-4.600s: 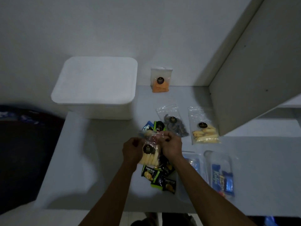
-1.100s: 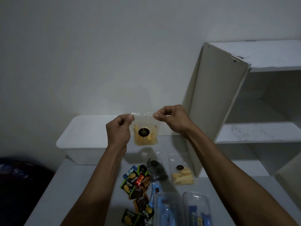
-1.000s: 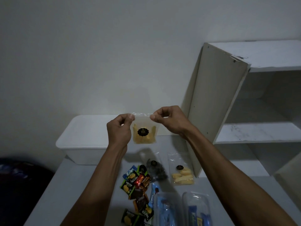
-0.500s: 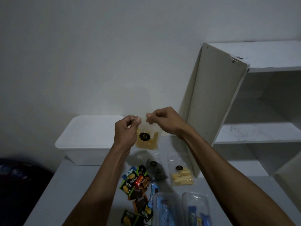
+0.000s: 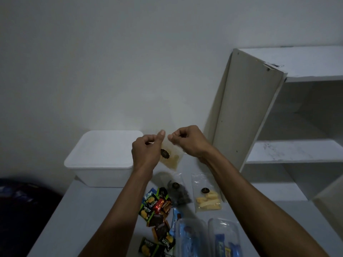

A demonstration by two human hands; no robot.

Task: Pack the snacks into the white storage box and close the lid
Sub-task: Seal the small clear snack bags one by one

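— Where was the snack bag, and what were the hands doing with it?

— It hung in the air above the counter, at about 3 o'clock from the white storage box and just beside it. The left hand pinched one top corner between thumb and forefinger, and the right hand pinched the other, the remaining fingers curled in. The two pinches sat close together, so the bag drooped below them at a tilt.

— How would it handle?

— Lightly, by the look of it. The film was thin, clear and soft, and it would likely crumple or slide in a loose grip. The yellow pieces inside looked brittle, so squeezing the belly of the bag could have crushed them. The top strip above the contents seemed the safest hold. The box lid was on, so one hand would have had to let go to lift it.

— And the rest of the snacks?

— They lay on the counter at 6 o'clock from the held bag: a dark bag, a second yellow bag, a heap of small wrappers and two clear tubs.

— What could not be made out?

— The room was dim. Whether the held bag's top was sealed could not be told, since the fingers covered it, and the left hand hid its left edge. The round dark sticker was unreadable. The tubs and the nearest wrappers were cut off at the bottom edge, and the inside of the box was hidden under its lid.
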